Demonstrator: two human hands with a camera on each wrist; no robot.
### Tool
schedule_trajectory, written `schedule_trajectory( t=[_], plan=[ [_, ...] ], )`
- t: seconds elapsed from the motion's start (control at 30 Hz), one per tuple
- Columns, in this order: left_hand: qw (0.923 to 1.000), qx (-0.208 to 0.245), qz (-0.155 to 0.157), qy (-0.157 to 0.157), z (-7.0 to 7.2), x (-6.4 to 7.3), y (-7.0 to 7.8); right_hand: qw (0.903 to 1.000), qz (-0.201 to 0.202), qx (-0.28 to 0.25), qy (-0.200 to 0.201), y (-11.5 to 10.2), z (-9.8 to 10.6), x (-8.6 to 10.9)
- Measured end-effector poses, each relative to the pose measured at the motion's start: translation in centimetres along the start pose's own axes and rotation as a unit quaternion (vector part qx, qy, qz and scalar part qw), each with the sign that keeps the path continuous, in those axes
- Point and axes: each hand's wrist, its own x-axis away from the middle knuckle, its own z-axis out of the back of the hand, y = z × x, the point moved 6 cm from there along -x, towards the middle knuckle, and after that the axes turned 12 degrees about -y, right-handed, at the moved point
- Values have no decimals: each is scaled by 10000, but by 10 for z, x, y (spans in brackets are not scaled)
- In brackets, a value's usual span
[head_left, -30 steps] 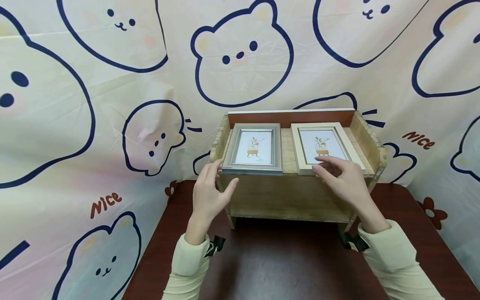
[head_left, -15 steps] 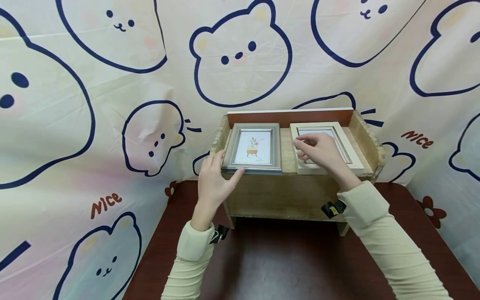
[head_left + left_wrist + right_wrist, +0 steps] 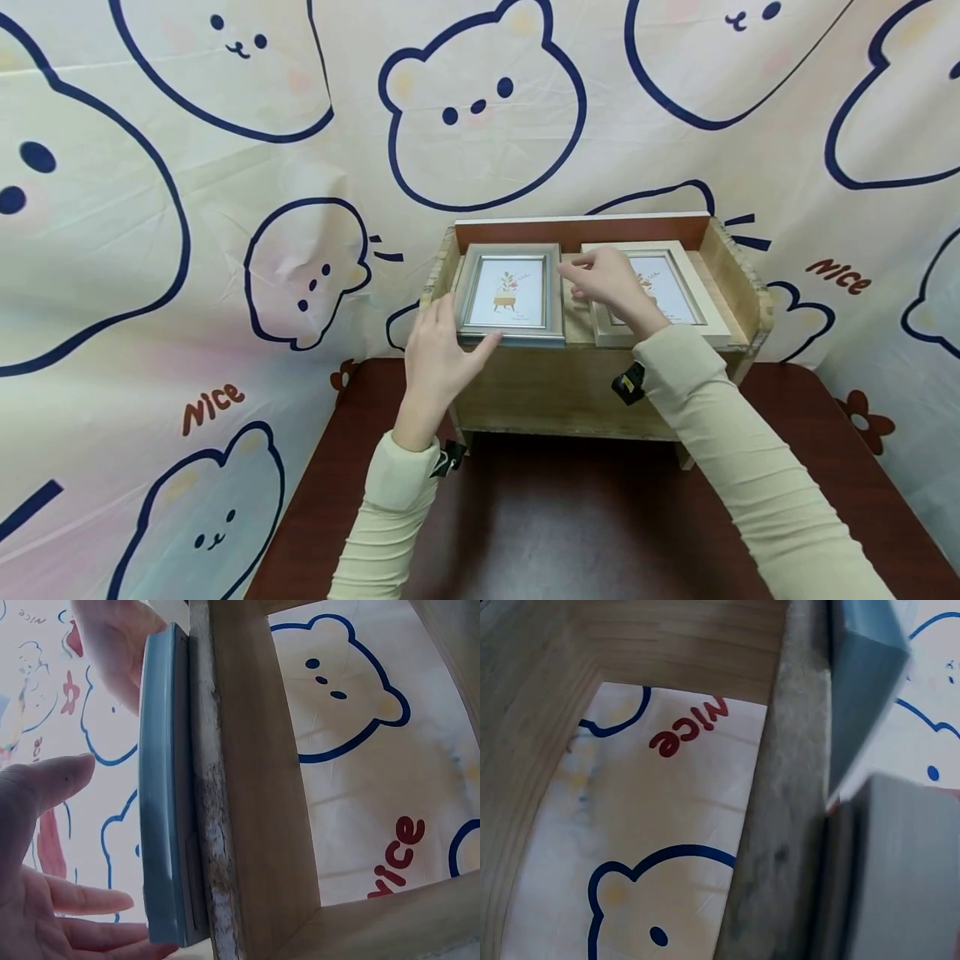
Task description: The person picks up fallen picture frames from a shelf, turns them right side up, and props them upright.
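A silver-grey picture frame (image 3: 551, 312) with a potted-plant print lies face up on the left of a small wooden shelf unit (image 3: 570, 392). My left hand (image 3: 438, 362) is at its left front corner, fingers extended along the side and thumb spread toward the front edge. In the left wrist view, the fingertips (image 3: 94, 900) are right by the frame's end (image 3: 161, 787). My right hand (image 3: 609, 279) hovers over the left part of a cream picture frame (image 3: 712, 325), covering some of its print. Its bent fingertips reach the silver frame's right edge. The right wrist view shows no hand.
The shelf unit has raised wooden sides (image 3: 731, 267) and a reddish-brown back strip (image 3: 637, 232). It stands on a dark red-brown table (image 3: 555, 517), against a cartoon-print cloth (image 3: 480, 158). Black wrist cameras (image 3: 628, 383) stick out below both cuffs.
My right hand has moved left across the cream frame to the silver frame's right edge. My left hand has shifted slightly right and up, closer to the silver frame. Both frames stay in place.
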Motion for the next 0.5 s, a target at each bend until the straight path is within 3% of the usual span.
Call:
schedule_trajectory(
  t=[0.27, 0.5],
  plan=[
    [9960, 354, 534, -623, -13, -3, 2, 9982, 262, 542, 42, -6, -10, -12],
    [9966, 460, 617, -298, -18, -3, 1, 9879, 561, 1407, 335, -14, -16, -15]
  ],
)
